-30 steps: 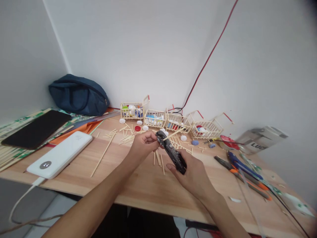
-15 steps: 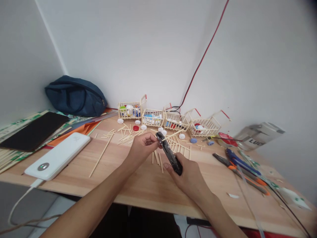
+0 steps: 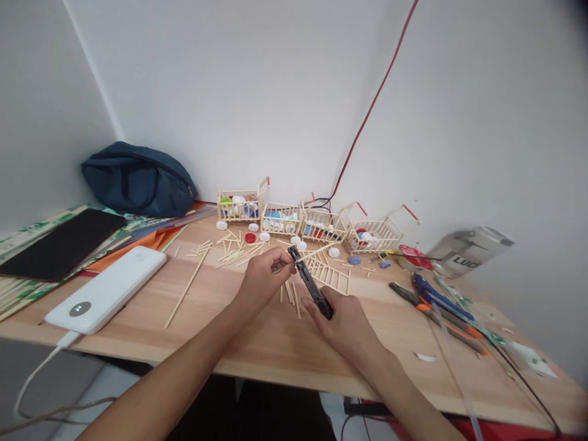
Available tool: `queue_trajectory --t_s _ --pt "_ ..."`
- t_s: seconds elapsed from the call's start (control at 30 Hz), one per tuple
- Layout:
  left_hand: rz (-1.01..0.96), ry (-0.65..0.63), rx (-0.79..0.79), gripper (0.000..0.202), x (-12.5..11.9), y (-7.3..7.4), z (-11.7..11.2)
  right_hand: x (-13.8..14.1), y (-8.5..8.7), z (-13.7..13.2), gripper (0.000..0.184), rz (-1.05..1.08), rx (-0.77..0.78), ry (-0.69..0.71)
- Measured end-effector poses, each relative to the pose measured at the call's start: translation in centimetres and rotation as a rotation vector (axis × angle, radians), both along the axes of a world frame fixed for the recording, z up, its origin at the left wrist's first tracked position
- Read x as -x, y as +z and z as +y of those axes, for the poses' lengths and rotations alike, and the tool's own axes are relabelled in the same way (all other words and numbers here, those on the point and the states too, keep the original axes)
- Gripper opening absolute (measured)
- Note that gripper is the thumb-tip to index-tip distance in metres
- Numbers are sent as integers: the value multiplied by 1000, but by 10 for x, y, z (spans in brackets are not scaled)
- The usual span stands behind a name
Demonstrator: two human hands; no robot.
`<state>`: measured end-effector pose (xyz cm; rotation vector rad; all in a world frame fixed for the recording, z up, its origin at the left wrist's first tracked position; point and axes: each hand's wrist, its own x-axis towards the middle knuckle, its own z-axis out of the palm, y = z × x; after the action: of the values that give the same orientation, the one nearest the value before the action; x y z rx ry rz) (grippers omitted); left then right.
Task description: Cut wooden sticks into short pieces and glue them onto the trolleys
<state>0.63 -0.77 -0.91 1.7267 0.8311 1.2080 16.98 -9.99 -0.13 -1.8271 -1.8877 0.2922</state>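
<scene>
left hand (image 3: pixel 264 278) bare | right hand (image 3: pixel 342 318) bare | forearms (image 3: pixel 193 361) unsleeved to frame edge

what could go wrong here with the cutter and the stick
The left hand pinches the thin wooden stick right at the tip of the black metal cutter, so a squeeze from the right hand might nip its fingers. The cut-off end could fly among the loose wooden sticks on the light wooden table.

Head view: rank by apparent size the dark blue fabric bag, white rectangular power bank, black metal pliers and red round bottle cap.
1. dark blue fabric bag
2. white rectangular power bank: close second, but nearer the camera, so unsure
3. black metal pliers
4. red round bottle cap
</scene>
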Motion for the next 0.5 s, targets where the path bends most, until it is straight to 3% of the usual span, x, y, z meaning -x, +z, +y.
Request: queue_trajectory --t_s 0.27,0.5 --pt "180 146 -221 12 2 -4 -3 3 15 5 35 46 109 61" --pt "228 190 -289 15 2 -3 -6 9 9 10 28 79 114 3"
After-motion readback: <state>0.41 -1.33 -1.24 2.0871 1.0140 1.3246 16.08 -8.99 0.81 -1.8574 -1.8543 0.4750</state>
